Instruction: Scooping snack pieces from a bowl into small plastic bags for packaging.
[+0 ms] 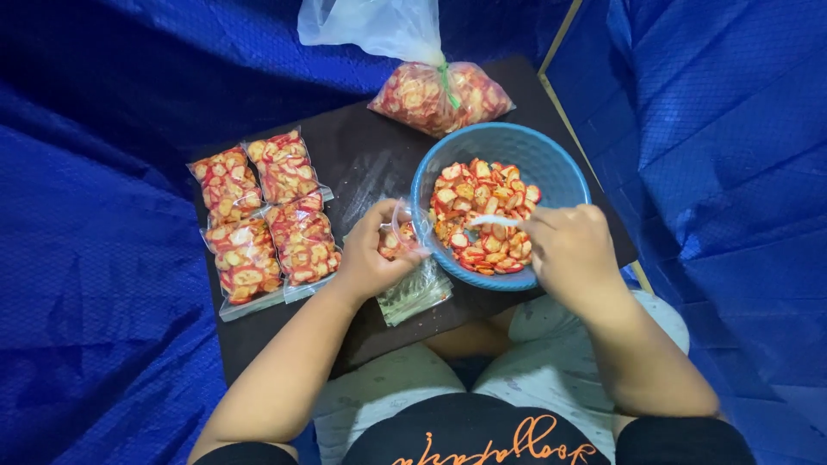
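Hands over a dark board (362, 164), seen from above, with blue sheet (103, 258) all around. Left hand (372, 254) closed around the mouth of a small clear bag (401, 234), fingers clamped on the plastic, bag already with a few red and yellow chips inside, held just beside the left rim of the blue bowl (551, 164). Right hand (570, 250) over the near edge of the bowl, fingers pinched together on a white spoon (493, 221), spoon head pointing left, lying on the chips (482, 194) and near the bag mouth. Bowl about half full of round chips, red at the edge and pale in the middle. Under the left hand, partly hidden, a flat stack of empty clear bags (418, 293) on the board. At the left part of the board, four filled small packets (263, 215) lying flat in two rows, touching each other, well apart from the bowl. At the far edge, behind the bowl and just beside its rim, a big clear bag of chips (426, 99), tied with a green band, its loose top standing upward. Below the board, knees in pale shorts (551, 344), one on each side.
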